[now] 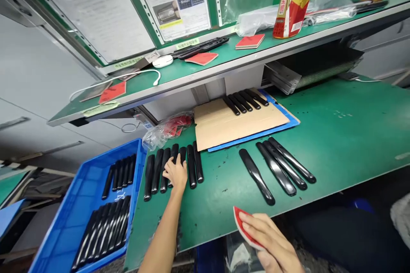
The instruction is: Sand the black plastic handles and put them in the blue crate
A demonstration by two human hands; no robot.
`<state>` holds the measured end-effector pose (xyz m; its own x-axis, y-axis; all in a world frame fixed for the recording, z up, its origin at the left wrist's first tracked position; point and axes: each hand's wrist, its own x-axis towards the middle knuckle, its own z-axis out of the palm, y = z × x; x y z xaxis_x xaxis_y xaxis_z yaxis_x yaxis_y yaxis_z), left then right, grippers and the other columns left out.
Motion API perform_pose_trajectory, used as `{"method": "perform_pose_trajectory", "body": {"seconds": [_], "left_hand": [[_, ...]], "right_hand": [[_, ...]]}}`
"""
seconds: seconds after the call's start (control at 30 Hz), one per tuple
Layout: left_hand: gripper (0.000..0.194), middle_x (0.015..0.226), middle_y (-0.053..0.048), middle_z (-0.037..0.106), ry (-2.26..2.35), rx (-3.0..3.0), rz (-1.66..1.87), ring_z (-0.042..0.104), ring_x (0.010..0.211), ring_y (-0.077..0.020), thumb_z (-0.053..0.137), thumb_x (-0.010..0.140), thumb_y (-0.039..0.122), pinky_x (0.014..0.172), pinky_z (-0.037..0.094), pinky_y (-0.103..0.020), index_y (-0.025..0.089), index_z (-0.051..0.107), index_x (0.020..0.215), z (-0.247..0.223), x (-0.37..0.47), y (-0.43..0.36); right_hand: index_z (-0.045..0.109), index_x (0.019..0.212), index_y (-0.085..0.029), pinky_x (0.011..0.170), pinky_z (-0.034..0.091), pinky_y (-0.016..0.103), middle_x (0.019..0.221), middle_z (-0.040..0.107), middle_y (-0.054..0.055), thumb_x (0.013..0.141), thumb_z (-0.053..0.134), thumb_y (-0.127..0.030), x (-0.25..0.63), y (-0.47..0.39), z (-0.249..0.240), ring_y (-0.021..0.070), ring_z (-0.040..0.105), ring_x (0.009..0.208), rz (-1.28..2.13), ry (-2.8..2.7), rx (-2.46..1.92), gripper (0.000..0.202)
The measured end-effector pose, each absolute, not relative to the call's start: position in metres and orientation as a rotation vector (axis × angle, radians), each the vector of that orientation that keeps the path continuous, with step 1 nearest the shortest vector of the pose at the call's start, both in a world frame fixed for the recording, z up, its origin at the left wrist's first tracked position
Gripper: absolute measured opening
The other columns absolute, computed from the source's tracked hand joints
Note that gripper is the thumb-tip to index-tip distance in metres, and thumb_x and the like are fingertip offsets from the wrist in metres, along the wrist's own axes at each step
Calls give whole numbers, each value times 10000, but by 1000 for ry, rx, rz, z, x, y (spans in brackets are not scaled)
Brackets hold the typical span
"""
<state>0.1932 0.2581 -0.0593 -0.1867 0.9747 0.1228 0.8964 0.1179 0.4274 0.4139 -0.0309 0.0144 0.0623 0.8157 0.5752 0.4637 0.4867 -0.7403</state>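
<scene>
My left hand (176, 172) rests over a row of glossy black handle-shaped pieces (156, 170) at the table's left side. Its fingers are spread and touch the pieces near the row's middle; I see none lifted. My right hand (272, 239), near the front edge, pinches a thin red sanding pad (245, 226) with a pale backing, slightly bent. Beyond that hand, another group of black pieces (277, 166) lies slanted on the green table (218, 204), one of them (256, 177) apart from the others.
A blue crate (81, 183) with black pieces stands at the left. Behind, cardboard (237, 126) bears more black pieces. A plastic bag (166, 130) with red pads lies beside it. The shelf (224, 59) above carries red pads (250, 41), a red-yellow packet (294, 2) and a white cable (118, 76).
</scene>
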Motion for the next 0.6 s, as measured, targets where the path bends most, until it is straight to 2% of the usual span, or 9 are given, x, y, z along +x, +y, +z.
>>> {"method": "perform_pose_trajectory", "body": {"seconds": [0.13,0.23,0.3,0.33,0.4,0.47,0.53,0.6], "left_hand": [[401,1487,-203,438,2184,1932,571,328,1372,-391,455,985,247,1056,263,-606,182,607,1350,-45,214,254],[484,1456,-199,478,1987,2008,531,417,1326,-354,363,1026,333,1066,309,-524,166,509,1456,-38,277,211],[565,1263,-154,621,1770,2041,453,564,1167,-300,431,1002,423,1004,396,-432,207,430,1524,-42,335,170],[662,1177,-134,659,1671,2036,397,610,1089,-299,532,949,460,940,439,-411,230,387,1552,-46,364,150],[836,1198,-189,647,1586,1968,317,622,1081,-360,690,825,372,903,455,-443,178,360,1568,-54,411,119],[902,1249,-272,608,1561,1847,295,602,1120,-421,713,761,239,917,439,-494,84,333,1565,-59,435,103],[837,1224,-276,616,1514,1695,330,601,1121,-412,683,762,178,939,429,-497,54,374,1530,-56,433,99],[675,1117,-186,662,1407,1510,406,632,1048,-326,659,807,209,919,455,-425,111,481,1451,-43,414,97]], "right_hand": [[544,1446,-250,961,610,426,1370,670,120,1028,442,-327,430,-43,15,288,668,1216,450,-1485,-1231,437],[567,1429,-262,1017,580,389,1414,641,91,1021,442,-327,440,-57,5,274,634,1275,504,-1320,-1361,432],[601,1398,-278,1032,562,337,1405,651,64,1018,446,-325,446,-68,-1,250,634,1281,518,-1181,-1415,414],[617,1381,-288,1032,556,318,1395,659,52,1016,450,-326,449,-73,-3,239,638,1276,527,-1111,-1429,403],[634,1362,-296,1032,552,310,1388,665,44,1015,454,-332,458,-84,-5,237,641,1273,545,-1009,-1433,393],[633,1367,-286,1043,548,333,1404,652,52,1014,452,-351,471,-96,-6,254,632,1284,567,-957,-1444,402],[631,1373,-274,1023,566,338,1406,650,59,1009,457,-381,485,-107,-9,274,637,1277,575,-891,-1471,418],[641,1363,-279,955,608,315,1366,680,55,1007,457,-408,495,-112,-13,281,668,1233,587,-782,-1501,421]]}}
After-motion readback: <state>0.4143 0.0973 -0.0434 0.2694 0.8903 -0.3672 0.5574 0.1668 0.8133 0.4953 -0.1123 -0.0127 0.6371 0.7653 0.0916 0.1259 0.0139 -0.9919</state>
